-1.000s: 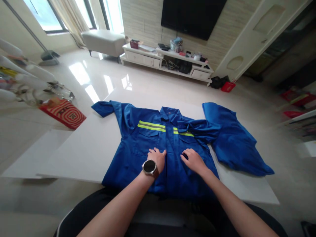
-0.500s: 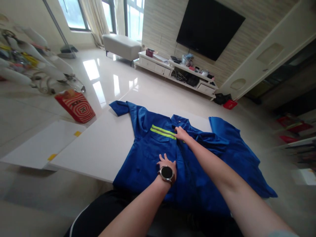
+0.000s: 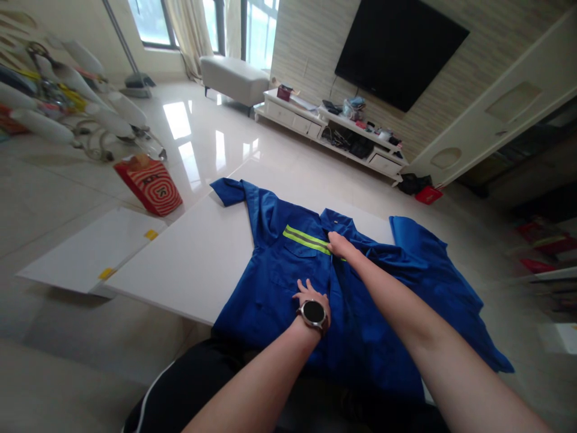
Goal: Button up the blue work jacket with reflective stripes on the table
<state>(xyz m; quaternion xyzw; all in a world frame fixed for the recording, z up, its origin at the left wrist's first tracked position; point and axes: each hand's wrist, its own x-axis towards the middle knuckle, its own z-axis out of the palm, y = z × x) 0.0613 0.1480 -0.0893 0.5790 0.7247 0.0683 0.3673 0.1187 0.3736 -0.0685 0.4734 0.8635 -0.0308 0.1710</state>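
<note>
A blue work jacket (image 3: 288, 282) with a yellow-and-grey reflective stripe is spread on the white table (image 3: 180, 264), its collar pointing away from me. My left hand (image 3: 312, 299), wearing a round-faced watch on the wrist, rests with fingers spread on the lower front of the jacket, beside the front opening. Farther up, my right hand (image 3: 341, 245) is closed on the jacket's front edge at the inner end of the stripe, just below the collar. Its fingertips are partly hidden. One sleeve reaches left; more blue fabric (image 3: 433, 270) lies to the right.
A lower white panel with yellow corner pieces (image 3: 85, 246) sits left of the table. On the floor beyond stands a red paper bag (image 3: 151, 185). A white TV cabinet (image 3: 288, 117) and a grey bench (image 3: 234, 78) are along the far side.
The whole view has shifted slightly, so everything sits farther right. My right hand's fingers look more curled at the jacket edge. My left hand stays flat on the fabric.
</note>
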